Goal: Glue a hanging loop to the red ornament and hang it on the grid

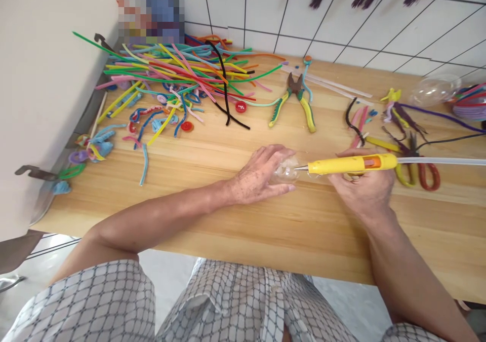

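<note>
My left hand point(260, 175) rests on the wooden table, its thumb and fingers curled round a small clear plastic piece point(285, 171) with a rounded, shiny surface. In my right hand point(366, 187) is a yellow hot glue gun point(347, 164), lying level with its metal nozzle pointing left. The nozzle tip is at the clear piece, though I cannot tell whether they touch. A long translucent glue stick point(440, 161) runs out of the gun's back end to the right. My right fingers are partly hidden under the gun.
A heap of coloured pipe cleaners point(182, 73) covers the back left. Pliers point(294, 101) lie open behind my hands, near loose glue sticks point(330, 84). Scissors point(417, 167) lie right of my right hand. A clear dome point(435, 89) sits at the back right. Red buttons point(240, 107) lie about.
</note>
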The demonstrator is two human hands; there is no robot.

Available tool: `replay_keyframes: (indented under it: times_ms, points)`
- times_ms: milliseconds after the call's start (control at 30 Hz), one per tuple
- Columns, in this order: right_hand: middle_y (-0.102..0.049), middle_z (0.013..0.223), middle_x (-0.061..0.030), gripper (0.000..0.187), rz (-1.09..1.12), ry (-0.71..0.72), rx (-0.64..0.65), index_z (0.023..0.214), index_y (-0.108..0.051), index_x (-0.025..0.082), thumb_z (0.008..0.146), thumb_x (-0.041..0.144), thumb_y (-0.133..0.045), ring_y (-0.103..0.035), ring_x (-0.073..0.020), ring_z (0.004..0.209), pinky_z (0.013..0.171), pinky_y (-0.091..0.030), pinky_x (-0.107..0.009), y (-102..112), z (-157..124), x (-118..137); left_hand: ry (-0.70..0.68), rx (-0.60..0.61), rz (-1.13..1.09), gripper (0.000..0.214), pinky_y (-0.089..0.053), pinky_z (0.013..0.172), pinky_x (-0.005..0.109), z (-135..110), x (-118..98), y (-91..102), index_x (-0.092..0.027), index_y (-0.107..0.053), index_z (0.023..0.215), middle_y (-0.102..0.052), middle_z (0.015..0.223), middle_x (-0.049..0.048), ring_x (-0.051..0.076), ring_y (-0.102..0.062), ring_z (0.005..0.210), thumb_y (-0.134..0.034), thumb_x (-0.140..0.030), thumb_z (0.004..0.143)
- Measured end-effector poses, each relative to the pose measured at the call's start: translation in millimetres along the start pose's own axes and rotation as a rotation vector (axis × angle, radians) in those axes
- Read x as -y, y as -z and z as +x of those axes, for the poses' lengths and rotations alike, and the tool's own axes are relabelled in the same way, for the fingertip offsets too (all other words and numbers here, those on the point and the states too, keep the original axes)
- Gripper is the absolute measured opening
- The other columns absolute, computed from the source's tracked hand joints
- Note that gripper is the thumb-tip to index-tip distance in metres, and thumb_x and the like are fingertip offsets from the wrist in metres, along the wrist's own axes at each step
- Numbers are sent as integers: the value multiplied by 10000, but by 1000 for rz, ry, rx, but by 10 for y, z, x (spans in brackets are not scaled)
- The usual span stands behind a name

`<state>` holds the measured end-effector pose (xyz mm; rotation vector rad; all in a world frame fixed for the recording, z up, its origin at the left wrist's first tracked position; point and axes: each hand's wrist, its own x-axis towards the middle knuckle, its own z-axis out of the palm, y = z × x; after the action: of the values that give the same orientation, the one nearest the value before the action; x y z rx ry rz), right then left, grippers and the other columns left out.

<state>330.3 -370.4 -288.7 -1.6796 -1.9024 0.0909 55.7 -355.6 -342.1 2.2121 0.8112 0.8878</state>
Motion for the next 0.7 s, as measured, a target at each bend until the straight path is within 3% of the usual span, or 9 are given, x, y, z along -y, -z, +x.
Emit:
replay_keyframes:
  times_ms: [600, 700]
  points:
    - [-800, 908, -67, 136, 3, 125, -24, 895, -700, 286, 810, 382, -746, -775, -289, 814, 794, -646, -436, -36, -48, 9, 40, -20, 6, 754, -457, 1230, 599, -1, -18, -22, -189, -469, 1566, -573, 1517, 219, 385, -538, 1447, -757, -537, 962]
    - [-791, 901, -72, 146, 5, 132, -86, 889, -701, 275, 792, 372, -750, -770, -294, 804, 777, -639, -431, -42, -49, -2, 39, -31, 6, 753, -462, 1225, 599, -6, -17, -30, -180, -463, 1561, -569, 1519, 224, 385, -540, 1443, -754, -531, 961]
